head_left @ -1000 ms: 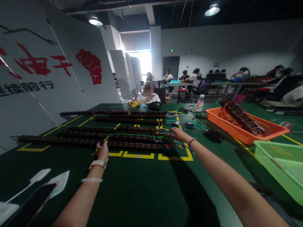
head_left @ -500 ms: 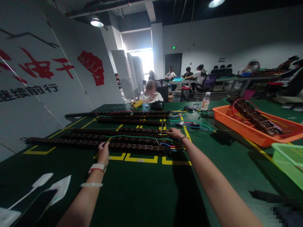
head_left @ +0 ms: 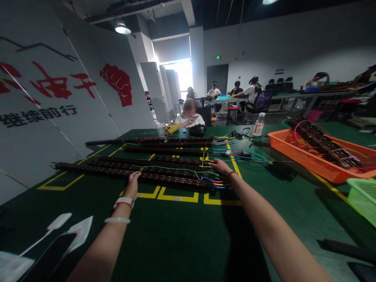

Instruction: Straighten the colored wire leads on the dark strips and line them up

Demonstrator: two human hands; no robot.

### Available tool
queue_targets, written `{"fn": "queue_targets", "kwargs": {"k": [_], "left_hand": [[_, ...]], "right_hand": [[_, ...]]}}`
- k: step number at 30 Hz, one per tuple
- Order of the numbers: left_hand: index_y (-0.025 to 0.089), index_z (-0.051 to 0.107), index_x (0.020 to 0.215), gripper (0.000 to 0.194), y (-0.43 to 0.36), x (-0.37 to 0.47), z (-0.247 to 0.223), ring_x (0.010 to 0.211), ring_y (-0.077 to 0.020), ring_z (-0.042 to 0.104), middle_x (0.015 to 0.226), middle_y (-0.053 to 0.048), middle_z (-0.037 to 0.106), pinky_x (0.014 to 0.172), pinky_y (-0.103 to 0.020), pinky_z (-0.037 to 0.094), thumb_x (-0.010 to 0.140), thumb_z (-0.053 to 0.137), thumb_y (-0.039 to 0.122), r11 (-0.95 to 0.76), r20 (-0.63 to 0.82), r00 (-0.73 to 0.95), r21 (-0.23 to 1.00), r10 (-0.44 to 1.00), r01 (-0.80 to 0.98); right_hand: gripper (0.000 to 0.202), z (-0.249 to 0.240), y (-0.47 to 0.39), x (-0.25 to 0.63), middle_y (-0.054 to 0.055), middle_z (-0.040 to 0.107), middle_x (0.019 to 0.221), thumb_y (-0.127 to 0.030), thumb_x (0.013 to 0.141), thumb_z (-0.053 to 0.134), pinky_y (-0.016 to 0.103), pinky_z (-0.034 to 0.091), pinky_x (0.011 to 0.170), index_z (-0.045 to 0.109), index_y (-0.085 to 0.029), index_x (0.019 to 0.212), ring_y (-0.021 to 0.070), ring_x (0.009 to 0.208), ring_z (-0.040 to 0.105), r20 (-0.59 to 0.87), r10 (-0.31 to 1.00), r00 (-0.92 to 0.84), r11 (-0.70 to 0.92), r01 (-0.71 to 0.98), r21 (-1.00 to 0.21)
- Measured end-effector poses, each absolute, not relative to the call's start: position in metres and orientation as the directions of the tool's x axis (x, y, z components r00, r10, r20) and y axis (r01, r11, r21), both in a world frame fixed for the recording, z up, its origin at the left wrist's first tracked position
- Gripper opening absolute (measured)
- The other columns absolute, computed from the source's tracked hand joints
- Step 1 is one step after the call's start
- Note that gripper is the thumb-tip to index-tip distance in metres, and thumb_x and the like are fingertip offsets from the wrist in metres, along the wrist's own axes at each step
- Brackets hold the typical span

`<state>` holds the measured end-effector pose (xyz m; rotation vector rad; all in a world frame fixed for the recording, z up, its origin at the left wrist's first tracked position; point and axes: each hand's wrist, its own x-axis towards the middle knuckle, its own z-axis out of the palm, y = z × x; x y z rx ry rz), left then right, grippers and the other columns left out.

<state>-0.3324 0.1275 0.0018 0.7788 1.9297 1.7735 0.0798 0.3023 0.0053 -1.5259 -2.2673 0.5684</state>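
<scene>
Long dark wire bundles with pale bands lie side by side across the green table. At the near edge of the closest bundle is my left hand, its thumb and fingers closed on it. My right hand is at the right end of the bundles, its fingers closed on wires there; the fingertips are partly hidden. Blue, red and yellow wire ends fan out below it. A white cable tie sticks up beside its fingertips, and a green wire runs along the top.
More dark bundles lie farther back. At right stand an orange basket holding another bundle, a green basket and a bottle. A phone lies at front left. Someone sits across the table.
The nearest bundle's left end has swung away from me and slightly right. My left hand has moved a little with it. My right hand stays at the wire ends.
</scene>
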Motion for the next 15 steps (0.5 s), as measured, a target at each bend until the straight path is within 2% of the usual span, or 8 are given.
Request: {"fn": "queue_targets", "kwargs": {"k": [3, 7, 11, 15], "left_hand": [[0.021, 0.054, 0.103, 0.028, 0.129, -0.329, 0.005, 0.123, -0.0233, 0.04, 0.124, -0.005, 0.052, 0.106, -0.042, 0.026, 0.079, 0.055, 0.036, 0.021, 0.094, -0.746, 0.989, 0.66, 0.143], [0.016, 0.055, 0.112, 0.035, 0.129, -0.324, 0.01, 0.118, -0.0252, 0.045, 0.126, -0.009, 0.051, 0.1, -0.05, 0.034, 0.085, 0.054, 0.038, 0.009, 0.119, -0.724, 0.985, 0.679, 0.17], [0.016, 0.054, 0.117, 0.037, 0.134, -0.321, 0.013, 0.114, -0.0251, 0.049, 0.126, -0.01, 0.051, 0.096, -0.05, 0.039, 0.086, 0.054, 0.037, 0.014, 0.116, -0.721, 0.985, 0.683, 0.171], [0.016, 0.053, 0.118, 0.037, 0.143, -0.318, 0.015, 0.108, -0.0234, 0.053, 0.123, -0.01, 0.053, 0.091, -0.047, 0.045, 0.087, 0.054, 0.036, 0.012, 0.108, -0.726, 0.987, 0.679, 0.158]], "right_hand": [[0.032, 0.027, 0.3, 0.082, 0.006, 0.065, 0.082, -0.049, 0.085, 0.055, 0.023, 0.03, 0.059, 0.06, -0.018, 0.086, 0.0177, 0.072, 0.056, 0.173, 0.937, -0.302, 0.348, 0.796, -0.495], [0.037, 0.082, 0.3, 0.082, 0.007, 0.063, 0.083, -0.053, 0.089, 0.047, 0.025, 0.028, 0.058, 0.058, -0.018, 0.089, 0.0189, 0.073, 0.054, 0.329, 0.919, -0.218, 0.364, 0.791, -0.491], [0.033, 0.139, 0.281, 0.077, 0.003, 0.061, 0.081, -0.052, 0.087, 0.052, 0.024, 0.028, 0.058, 0.056, -0.019, 0.085, 0.0162, 0.073, 0.053, 0.447, 0.859, -0.251, 0.466, 0.745, -0.477], [0.028, 0.176, 0.236, 0.068, -0.001, 0.057, 0.074, -0.047, 0.086, 0.056, 0.023, 0.03, 0.059, 0.054, -0.019, 0.08, 0.0131, 0.067, 0.05, 0.688, 0.685, -0.24, 0.686, 0.529, -0.499]]}}
